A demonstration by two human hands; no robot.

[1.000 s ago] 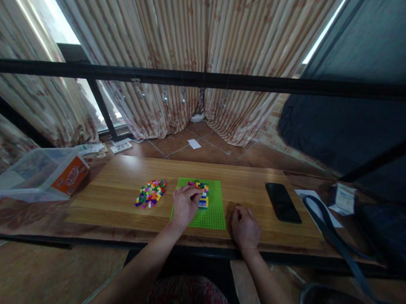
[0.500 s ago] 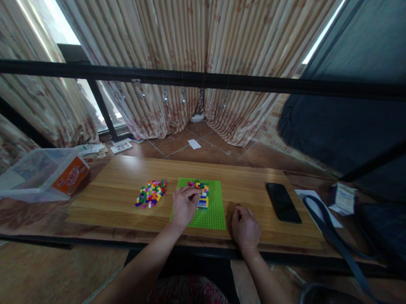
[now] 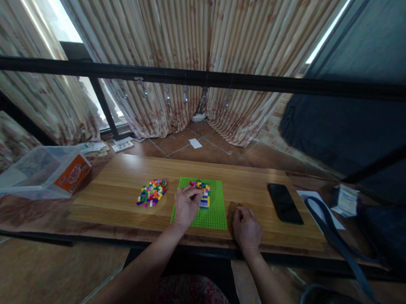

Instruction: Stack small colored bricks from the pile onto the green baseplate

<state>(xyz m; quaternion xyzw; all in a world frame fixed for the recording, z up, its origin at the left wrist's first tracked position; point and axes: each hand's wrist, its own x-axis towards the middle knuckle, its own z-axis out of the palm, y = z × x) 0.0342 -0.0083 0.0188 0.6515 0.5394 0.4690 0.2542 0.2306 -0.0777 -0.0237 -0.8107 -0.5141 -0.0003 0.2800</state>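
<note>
A green studded baseplate [image 3: 216, 214] lies on the wooden board, bearing a block of small coloured bricks [image 3: 206, 194] in several colours. Over the left part of that block is my left hand [image 3: 186, 204], its thumb and fingers pinched together at the bricks. Whatever sits between the fingertips is too small or hidden to make out. To the right of the baseplate my right hand [image 3: 246, 227] rests on the board, fingers curled in; their inside is hidden. A pile of loose small bricks [image 3: 152, 192] lies left of the baseplate.
A black phone [image 3: 284, 203] lies on the wooden board [image 3: 120, 175], right of my hands. Beyond it are a blue strap [image 3: 322, 217], white paper and a small packet [image 3: 346, 200]. At the left stands a clear plastic box [image 3: 35, 172] with an orange label.
The whole view has shifted slightly. My left hand stays pinched over the bricks, and my right hand keeps its place beside the baseplate.
</note>
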